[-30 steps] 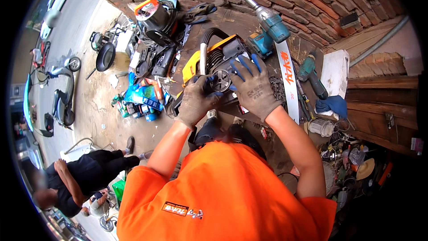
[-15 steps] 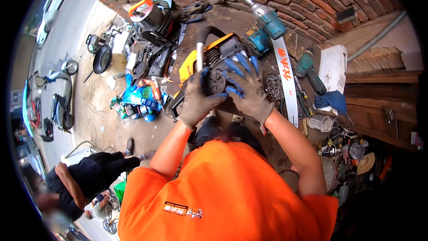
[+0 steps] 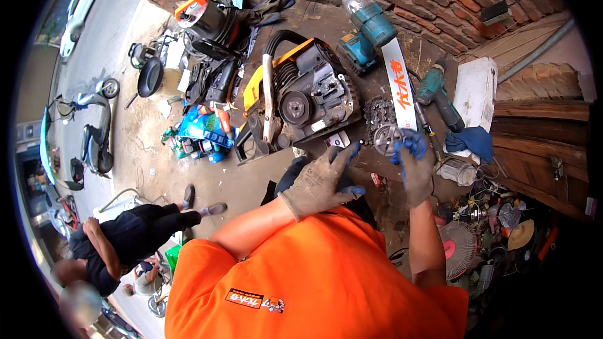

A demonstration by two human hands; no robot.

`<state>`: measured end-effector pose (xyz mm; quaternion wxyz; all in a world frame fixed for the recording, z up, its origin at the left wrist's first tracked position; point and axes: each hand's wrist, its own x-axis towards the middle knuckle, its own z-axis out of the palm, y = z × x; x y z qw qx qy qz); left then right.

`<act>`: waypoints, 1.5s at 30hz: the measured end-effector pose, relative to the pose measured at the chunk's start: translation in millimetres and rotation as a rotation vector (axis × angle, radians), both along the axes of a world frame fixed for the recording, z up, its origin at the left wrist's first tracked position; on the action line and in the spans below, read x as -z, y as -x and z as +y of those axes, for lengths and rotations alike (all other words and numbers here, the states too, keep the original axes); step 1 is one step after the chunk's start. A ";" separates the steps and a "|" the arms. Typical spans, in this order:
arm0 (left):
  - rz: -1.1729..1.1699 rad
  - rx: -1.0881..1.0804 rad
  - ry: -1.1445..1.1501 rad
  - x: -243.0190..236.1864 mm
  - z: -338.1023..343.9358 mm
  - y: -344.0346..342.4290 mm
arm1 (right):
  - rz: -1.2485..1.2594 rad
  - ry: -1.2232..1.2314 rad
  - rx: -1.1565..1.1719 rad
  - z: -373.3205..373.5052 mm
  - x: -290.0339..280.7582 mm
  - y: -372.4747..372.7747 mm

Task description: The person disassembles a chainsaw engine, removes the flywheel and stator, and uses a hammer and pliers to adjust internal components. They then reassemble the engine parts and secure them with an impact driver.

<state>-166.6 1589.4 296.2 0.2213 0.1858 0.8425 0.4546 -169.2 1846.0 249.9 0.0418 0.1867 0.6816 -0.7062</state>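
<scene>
A chainsaw body [image 3: 320,88] with yellow-orange trim and a black handle lies on the bench without its side cover. A round dark disc [image 3: 296,108] shows on its exposed side. My right hand [image 3: 416,172], in a grey glove with blue fingertips, grips a round, spoked metal part [image 3: 384,139] over a heap of saw chain [image 3: 379,113]. Nearer me, my gloved left hand [image 3: 320,179] is open, thumb and forefinger spread, its fingertips close to the metal part. A white guide bar [image 3: 401,81] with red markings lies beside the chain.
A teal cordless impact wrench [image 3: 370,28] lies behind the saw. To the right are a green drill [image 3: 434,85], a white box [image 3: 472,94] and a blue cloth [image 3: 470,143]. Another power tool [image 3: 210,22] stands at the left. A person in dark clothes [image 3: 122,235] stands lower left.
Both hands have come away from the saw's side, the right moving right and nearer me, the left drawing back toward me. The right hand now holds the round metal part.
</scene>
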 end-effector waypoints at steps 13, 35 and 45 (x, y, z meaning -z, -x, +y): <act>-0.047 0.034 -0.019 26.6 -6.8 -30.0 | 0.036 -0.909 0.038 -19.5 99.1 35.9; -0.070 1.440 0.005 65.0 80.6 -212.2 | -1.176 -0.068 1.243 -361.3 281.3 -594.5; 0.040 1.550 0.353 154.2 127.4 -297.7 | -0.980 0.258 1.059 -283.0 402.1 -680.2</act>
